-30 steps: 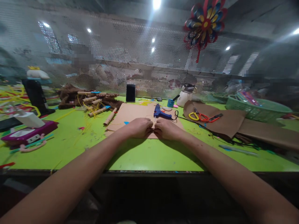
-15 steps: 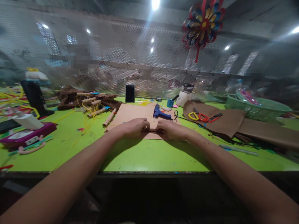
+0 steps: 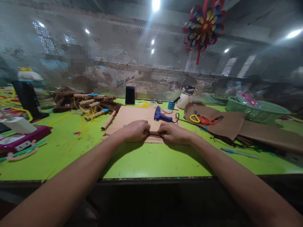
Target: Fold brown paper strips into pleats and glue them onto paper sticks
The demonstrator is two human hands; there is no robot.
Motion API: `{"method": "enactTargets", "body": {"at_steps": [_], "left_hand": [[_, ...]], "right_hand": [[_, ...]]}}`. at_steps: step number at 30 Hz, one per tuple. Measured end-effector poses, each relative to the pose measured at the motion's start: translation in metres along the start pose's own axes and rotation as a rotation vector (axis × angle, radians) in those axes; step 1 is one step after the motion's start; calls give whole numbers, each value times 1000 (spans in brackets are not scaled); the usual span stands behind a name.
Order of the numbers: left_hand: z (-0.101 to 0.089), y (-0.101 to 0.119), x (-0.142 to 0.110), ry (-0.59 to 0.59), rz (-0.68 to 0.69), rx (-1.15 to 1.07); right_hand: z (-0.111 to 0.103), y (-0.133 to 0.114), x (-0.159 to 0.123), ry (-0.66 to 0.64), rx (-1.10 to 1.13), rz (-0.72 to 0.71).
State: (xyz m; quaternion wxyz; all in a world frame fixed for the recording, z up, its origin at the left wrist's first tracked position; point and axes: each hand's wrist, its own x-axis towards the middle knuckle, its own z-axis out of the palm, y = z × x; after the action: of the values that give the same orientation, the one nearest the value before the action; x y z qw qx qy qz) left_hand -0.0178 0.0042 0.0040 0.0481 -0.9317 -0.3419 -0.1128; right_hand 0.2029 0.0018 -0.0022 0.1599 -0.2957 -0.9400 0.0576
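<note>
My left hand (image 3: 136, 130) and my right hand (image 3: 171, 132) rest side by side on a tan cardboard sheet (image 3: 132, 115) on the green table (image 3: 151, 157). Both hands are closed, fingers curled round a thin brown rolled paper stick (image 3: 154, 133) that bridges the small gap between them. Only a short piece of the stick shows between the knuckles. A blue glue gun (image 3: 161, 115) lies on the cardboard just beyond my right hand.
Rolled brown paper sticks (image 3: 94, 105) and yellow strips pile up at the back left. Scissors (image 3: 204, 119) lie on brown paper (image 3: 227, 124) to the right, beside a green basket (image 3: 258, 110). A phone (image 3: 130, 95) leans on the mesh screen. A purple box (image 3: 21, 138) sits at far left.
My hands have drawn slightly apart, baring a short piece of the brown stick between them. The view has shifted a little.
</note>
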Motion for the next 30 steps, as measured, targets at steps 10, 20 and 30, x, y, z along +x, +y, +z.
{"method": "enactTargets", "body": {"at_steps": [10,20,30], "left_hand": [[29,1,18,110,-8,3],[32,-2,16,137,-3,-79],[32,-3,20,133,25,-72]], "right_hand": [[10,12,5,93,134,59],[-3,10,-7,85,344,138],[9,15,-6,139,658,237]]}}
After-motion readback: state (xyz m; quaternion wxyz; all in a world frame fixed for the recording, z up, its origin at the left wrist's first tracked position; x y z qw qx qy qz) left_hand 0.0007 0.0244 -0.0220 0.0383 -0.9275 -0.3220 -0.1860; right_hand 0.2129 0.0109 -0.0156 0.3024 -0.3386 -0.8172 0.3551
